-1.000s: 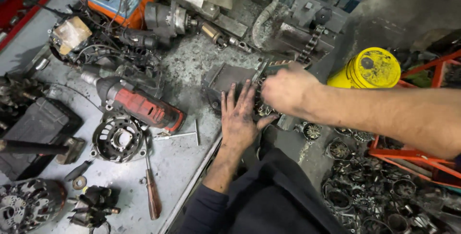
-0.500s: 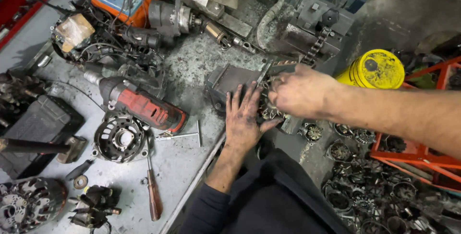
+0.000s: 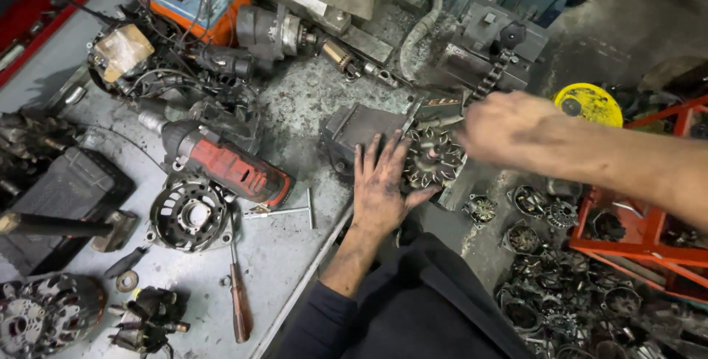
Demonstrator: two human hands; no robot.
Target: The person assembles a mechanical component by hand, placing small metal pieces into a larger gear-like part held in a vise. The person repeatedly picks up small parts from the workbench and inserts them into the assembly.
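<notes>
Hands have closed in on the finned rotor [image 3: 434, 158] at the bench edge; left hand [image 3: 380, 186] now lies flat, fingers spread, against its side; right hand [image 3: 501, 129], blurred, has shifted across its top, grip unclear; work on it continues.

R hand [image 3: 509, 127] motion-blurred, fingers unclear; it covers part of finned rotor [image 3: 435, 156]. Alternator [image 3: 44, 315] cut off at bottom-left edge.

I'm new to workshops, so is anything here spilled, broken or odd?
Grey grit is strewn over the bench beside the red power tool. The left hand, smeared black, steadies a finned rotor.
</notes>
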